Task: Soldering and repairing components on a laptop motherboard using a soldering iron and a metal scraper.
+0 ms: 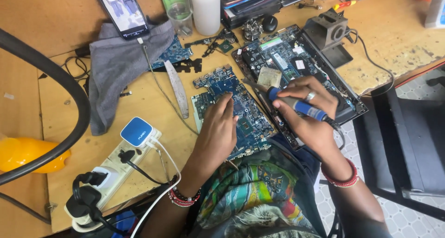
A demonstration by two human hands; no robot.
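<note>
A blue circuit board [217,83] lies on the wooden table in front of me. My left hand [217,135] rests on it, fingers together and pointing at its middle, holding nothing that I can see. My right hand [307,107] grips a soldering iron [296,105] with a blue and grey handle; its metal tip [252,84] reaches left toward the board's right edge. Under and behind the right hand sits an opened laptop base [296,62] with exposed parts.
A grey cloth [118,64] and a propped phone [121,11] lie at the back left. A power strip [116,171] with a blue-white charger [136,131] and black plugs sits at the front left. A soldering stand [330,32], a white bottle [206,9], a metal blade [178,87], a yellow object [25,153].
</note>
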